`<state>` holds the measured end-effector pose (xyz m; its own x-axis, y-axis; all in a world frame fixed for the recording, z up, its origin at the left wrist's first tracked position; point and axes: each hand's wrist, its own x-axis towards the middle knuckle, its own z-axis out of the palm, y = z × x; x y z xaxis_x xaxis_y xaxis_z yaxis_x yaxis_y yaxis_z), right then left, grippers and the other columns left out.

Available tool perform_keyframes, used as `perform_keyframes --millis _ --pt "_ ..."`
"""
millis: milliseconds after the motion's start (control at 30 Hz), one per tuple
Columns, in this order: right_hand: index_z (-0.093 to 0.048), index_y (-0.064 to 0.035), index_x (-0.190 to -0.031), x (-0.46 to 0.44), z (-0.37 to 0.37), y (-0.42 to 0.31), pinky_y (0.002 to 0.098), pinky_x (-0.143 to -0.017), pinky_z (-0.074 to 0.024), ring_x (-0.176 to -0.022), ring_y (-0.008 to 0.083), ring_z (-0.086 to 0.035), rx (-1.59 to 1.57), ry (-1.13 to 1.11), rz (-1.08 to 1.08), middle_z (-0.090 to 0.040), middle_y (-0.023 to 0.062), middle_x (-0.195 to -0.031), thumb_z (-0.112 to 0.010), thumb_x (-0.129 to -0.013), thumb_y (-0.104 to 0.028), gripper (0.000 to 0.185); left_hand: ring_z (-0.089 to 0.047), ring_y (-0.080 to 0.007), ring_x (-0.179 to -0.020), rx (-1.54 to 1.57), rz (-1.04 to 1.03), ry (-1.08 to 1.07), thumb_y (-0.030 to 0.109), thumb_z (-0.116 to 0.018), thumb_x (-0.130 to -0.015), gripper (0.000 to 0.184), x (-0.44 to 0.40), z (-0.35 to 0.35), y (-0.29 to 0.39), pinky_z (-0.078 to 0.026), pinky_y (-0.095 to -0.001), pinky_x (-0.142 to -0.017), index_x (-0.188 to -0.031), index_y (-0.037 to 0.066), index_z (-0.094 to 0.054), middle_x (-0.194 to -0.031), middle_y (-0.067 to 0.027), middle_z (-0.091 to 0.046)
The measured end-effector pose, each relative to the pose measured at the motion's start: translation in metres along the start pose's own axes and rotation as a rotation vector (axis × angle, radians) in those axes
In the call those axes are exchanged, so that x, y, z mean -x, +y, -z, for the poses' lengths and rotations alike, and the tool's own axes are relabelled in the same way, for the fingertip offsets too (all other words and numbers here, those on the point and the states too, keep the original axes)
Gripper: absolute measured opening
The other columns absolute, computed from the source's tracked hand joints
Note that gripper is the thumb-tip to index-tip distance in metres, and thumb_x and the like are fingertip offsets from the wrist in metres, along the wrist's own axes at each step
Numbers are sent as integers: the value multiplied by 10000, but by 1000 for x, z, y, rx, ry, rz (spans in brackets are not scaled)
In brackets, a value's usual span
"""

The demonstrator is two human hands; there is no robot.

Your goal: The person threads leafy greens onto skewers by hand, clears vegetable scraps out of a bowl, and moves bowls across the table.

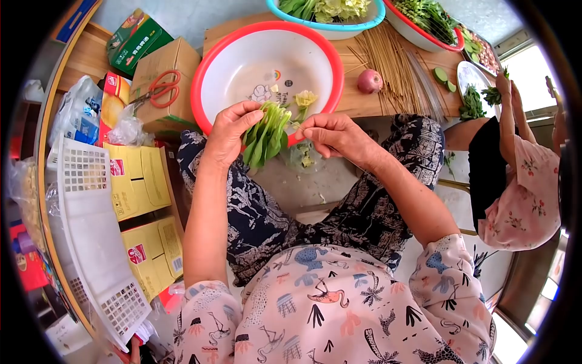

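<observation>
Gripped in my left hand [231, 130] is a bunch of leafy greens [267, 136], with pale cut stems up and dark leaves hanging down. My right hand [336, 138] is closed in a pinch close beside the stems; what lies between its fingertips is too small to make out. Both hands are at the near rim of a white basin with a red rim [207, 57]. Inside that basin, near its close edge, lies a small yellow-green leafy piece [306, 98]. Below the hands, between the knees, a clear plastic bag [303, 159] holds green scraps.
Thin bamboo skewers [388, 67] lie beside a red onion [369, 81] on the wooden table. Behind are a blue-rimmed basin [379, 15] and a red-rimmed bowl [451, 47] of greens. Orange-handled scissors [163, 90] rest on a cardboard box [176, 60]. Another person [527, 182] handles greens at right.
</observation>
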<state>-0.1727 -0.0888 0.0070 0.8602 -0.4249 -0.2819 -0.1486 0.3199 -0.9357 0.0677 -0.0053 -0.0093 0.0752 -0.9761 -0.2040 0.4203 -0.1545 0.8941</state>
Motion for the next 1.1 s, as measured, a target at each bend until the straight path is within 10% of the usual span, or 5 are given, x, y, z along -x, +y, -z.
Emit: perform_keyframes --millis 1100 --pt "-631 -50 -1010 1 -2 1 186 -446 -303 -465 20 -386 40 -15 21 -470 -42 -536 -507 -964 -192 194 -600 -120 -817 112 -54 68 108 -637 -874 216 4 2 2 -503 -260 -781 -1059 0 -606 -885 -60 -635"
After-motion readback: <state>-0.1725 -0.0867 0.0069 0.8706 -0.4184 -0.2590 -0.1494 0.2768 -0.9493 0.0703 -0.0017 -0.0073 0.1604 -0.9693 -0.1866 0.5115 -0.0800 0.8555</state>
